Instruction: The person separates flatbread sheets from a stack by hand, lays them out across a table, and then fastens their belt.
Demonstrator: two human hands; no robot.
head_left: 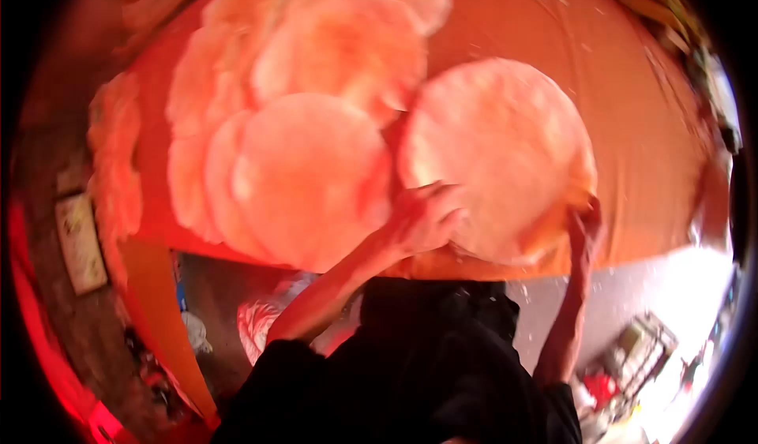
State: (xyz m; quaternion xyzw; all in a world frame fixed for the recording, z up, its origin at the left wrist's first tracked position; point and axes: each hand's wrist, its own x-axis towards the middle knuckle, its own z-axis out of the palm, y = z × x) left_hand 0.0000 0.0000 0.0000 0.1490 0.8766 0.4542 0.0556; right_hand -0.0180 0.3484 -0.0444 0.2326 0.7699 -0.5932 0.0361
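A large round flatbread (497, 144) lies on the table before me, pale and lightly mottled. At its near right rim my right hand (586, 221) is closed on the edge, where the bread looks slightly lifted and folded. My left hand (430, 217) is over the near left rim of the same bread, fingers bent and apart; whether it touches the surface is hard to see. Left of this bread, overlapping flatbreads (312, 176) spread in layers across the cloth, the nearest close to my left forearm.
An orange cloth (639, 168) covers the table, its near edge just in front of my body. More flatbreads (117, 160) lie in a row at the far left. On the floor are a striped bag (257, 325) and a crate (638, 357) at the lower right.
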